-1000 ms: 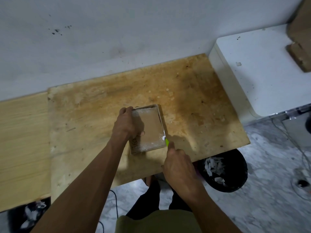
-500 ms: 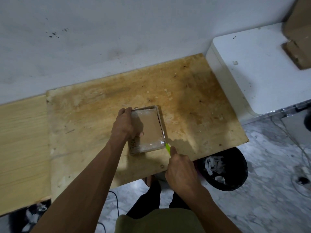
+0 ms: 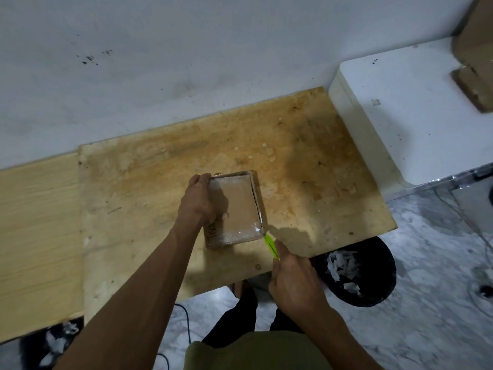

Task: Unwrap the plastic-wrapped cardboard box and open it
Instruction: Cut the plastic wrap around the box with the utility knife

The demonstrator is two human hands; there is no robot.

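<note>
We note the right hand (image 3: 293, 287) curled around a lime-green utility knife (image 3: 271, 246), its tip touching the near right corner of the small flat cardboard box in clear plastic wrap (image 3: 234, 208). The box lies on the stained plywood tabletop (image 3: 149, 188), near its front edge. The left hand (image 3: 198, 200) clamps its left side, thumb on top. Risks: blade skidding off slick film toward that thumb, or cutting into cardboard if pressed too deep.

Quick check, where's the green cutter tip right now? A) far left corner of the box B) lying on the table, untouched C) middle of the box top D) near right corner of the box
D: the right hand grips the green cutter with its tip at the near right corner of the plastic-wrapped box, while the left hand holds the box's left side.
</note>
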